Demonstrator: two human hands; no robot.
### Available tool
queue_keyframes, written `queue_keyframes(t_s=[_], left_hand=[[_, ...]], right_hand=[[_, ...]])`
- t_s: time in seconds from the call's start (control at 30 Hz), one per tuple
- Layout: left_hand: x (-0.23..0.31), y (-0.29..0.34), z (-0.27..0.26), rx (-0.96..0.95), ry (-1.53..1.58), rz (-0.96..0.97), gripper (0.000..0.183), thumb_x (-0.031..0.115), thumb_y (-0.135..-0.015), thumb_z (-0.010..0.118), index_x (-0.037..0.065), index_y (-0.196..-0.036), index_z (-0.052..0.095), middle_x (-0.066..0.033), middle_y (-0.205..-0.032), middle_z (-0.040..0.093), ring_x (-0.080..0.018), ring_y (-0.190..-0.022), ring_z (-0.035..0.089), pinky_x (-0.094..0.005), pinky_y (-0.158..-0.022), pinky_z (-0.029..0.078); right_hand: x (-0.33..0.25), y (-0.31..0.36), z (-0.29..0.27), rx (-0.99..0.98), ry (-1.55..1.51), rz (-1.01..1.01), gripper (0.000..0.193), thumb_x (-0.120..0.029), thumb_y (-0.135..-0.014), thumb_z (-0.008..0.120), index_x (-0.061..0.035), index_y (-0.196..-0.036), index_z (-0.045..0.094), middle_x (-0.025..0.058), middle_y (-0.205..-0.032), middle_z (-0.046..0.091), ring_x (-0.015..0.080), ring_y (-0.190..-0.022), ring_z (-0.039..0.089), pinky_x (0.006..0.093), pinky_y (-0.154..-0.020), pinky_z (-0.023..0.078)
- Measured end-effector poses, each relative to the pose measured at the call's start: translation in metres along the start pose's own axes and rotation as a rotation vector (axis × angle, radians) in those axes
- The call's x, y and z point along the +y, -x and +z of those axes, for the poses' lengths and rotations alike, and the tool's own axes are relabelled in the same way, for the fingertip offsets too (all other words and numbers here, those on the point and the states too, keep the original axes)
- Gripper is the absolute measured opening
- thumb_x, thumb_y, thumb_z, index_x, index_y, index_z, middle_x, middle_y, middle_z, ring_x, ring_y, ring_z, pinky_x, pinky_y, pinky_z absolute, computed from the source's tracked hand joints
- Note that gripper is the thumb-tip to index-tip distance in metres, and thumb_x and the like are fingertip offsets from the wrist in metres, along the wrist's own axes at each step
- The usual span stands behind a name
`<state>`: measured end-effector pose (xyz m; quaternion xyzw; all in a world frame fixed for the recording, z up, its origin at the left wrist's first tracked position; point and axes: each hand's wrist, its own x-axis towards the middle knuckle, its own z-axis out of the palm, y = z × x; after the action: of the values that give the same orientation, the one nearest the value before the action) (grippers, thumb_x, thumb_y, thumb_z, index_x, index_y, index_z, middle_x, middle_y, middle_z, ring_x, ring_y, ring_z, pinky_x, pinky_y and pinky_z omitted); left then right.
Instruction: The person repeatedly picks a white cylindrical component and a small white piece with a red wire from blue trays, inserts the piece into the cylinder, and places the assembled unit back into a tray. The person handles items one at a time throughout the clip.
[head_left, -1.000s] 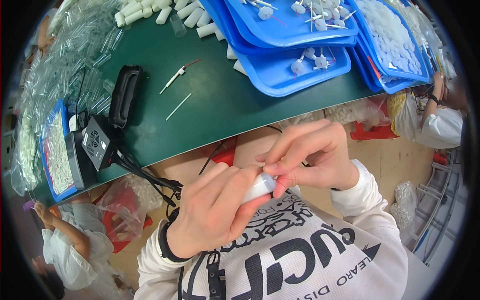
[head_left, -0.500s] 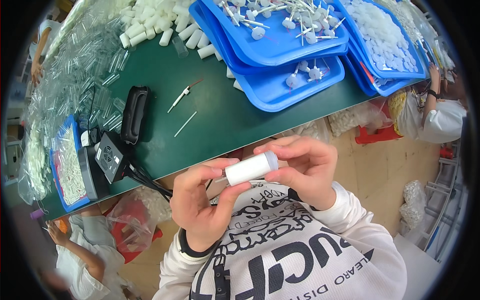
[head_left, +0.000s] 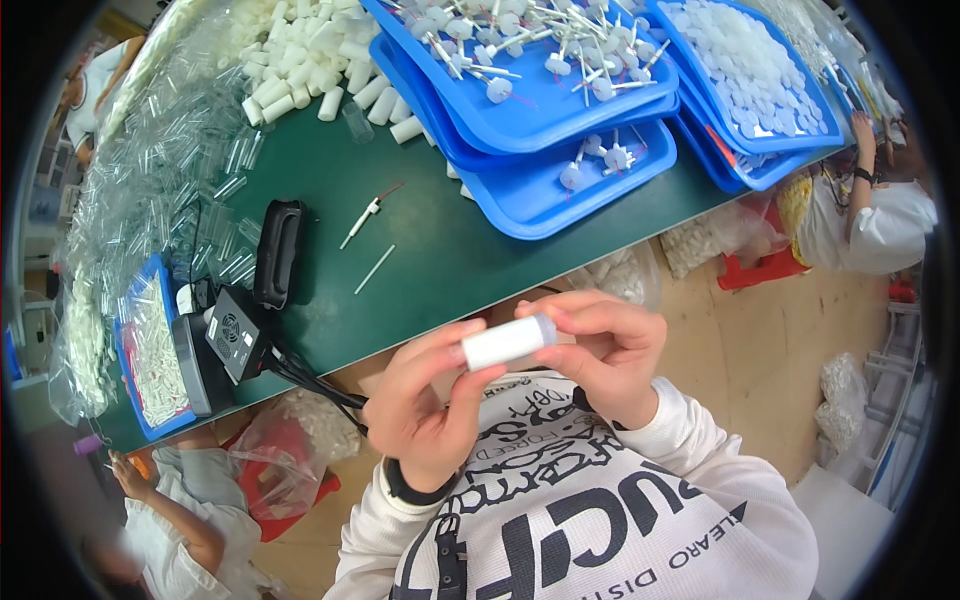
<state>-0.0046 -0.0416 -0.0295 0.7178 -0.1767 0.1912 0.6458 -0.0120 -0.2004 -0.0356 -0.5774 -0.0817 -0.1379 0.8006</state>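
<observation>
Just off the table's near edge, a small white cylinder [head_left: 497, 344] lies nearly level between my hands. A greyish translucent cap or rim [head_left: 545, 329] shows at its right end. My left hand [head_left: 428, 405] is closed on the left end, thumb below and fingers above. The fingers of my right hand [head_left: 612, 352] pinch the capped end. On the green table beyond lie a thin white rod [head_left: 375, 269] and a white stem with a red wire [head_left: 360, 221].
Stacked blue trays [head_left: 540, 220] hold white stemmed parts; another blue tray [head_left: 752, 174] holds translucent discs. Clear tubes [head_left: 195, 165] and white cylinders [head_left: 300, 60] are heaped behind. Left stand a black case [head_left: 279, 252], a black fan box [head_left: 237, 333] with cables and a tray of rods [head_left: 155, 360]. People sit both sides.
The view has shifted slightly. The cylinder stays between both hands, and my left fingers now cover its left end, where a thin clear piece stuck out before.
</observation>
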Motion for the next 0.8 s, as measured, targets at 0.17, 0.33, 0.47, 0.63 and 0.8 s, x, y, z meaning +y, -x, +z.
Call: queue_keyframes(t_s=[0.17,0.33,0.47,0.63,0.8], left_hand=[[-0.012,-0.011,0.017,-0.233,-0.123,-0.058,0.028,0.005,-0.075,0.072,0.0,-0.101,0.063,-0.0156,-0.099,0.066,-0.0259,-0.088,0.066,-0.0305,-0.076,0.053],[0.022,-0.071,-0.032,-0.565,-0.429,-0.284,0.033,0.012,-0.074,0.073,0.002,-0.105,0.066,-0.0146,-0.1,0.066,-0.0223,-0.078,0.066,-0.0329,-0.069,0.052],[-0.005,-0.141,-0.098,-0.109,-0.957,-0.451,0.027,0.019,-0.078,0.069,-0.003,-0.092,0.066,-0.0222,-0.083,0.065,-0.0363,-0.074,0.064,-0.0393,-0.066,0.05],[-0.1,-0.174,-0.164,-0.04,-1.34,-0.69,0.034,0.021,-0.071,0.075,-0.006,-0.088,0.065,-0.0257,-0.088,0.065,-0.0361,-0.089,0.065,-0.0419,-0.078,0.051],[-0.128,-0.201,-0.168,-0.104,-1.272,-0.851,0.037,0.018,-0.062,0.08,-0.004,-0.088,0.066,-0.0242,-0.092,0.066,-0.0348,-0.091,0.065,-0.0393,-0.079,0.053]], right_hand=[[0.013,0.017,-0.027,0.21,0.066,0.101,0.027,0.01,-0.076,0.066,0.0035,-0.102,0.06,0.0176,-0.101,0.064,0.0244,-0.096,0.063,0.0333,-0.084,0.051],[0.057,0.043,-0.148,0.354,0.302,0.387,0.022,0.006,-0.079,0.063,0.0025,-0.1,0.059,0.0106,-0.096,0.063,0.0147,-0.079,0.062,0.0265,-0.073,0.052],[0.14,0.061,-0.22,0.239,0.943,0.415,0.025,0.005,-0.076,0.061,0.0007,-0.1,0.059,0.011,-0.095,0.063,0.0204,-0.075,0.063,0.0304,-0.07,0.053],[0.245,0.079,-0.289,-0.123,1.555,0.561,0.038,-0.012,-0.071,0.068,-0.0047,-0.107,0.059,0.0142,-0.108,0.058,0.0327,-0.093,0.059,0.0385,-0.083,0.05],[0.27,0.075,-0.295,-0.134,1.705,0.651,0.041,-0.025,-0.069,0.072,-0.0059,-0.104,0.062,0.0129,-0.119,0.055,0.0301,-0.101,0.059,0.0379,-0.089,0.046]])
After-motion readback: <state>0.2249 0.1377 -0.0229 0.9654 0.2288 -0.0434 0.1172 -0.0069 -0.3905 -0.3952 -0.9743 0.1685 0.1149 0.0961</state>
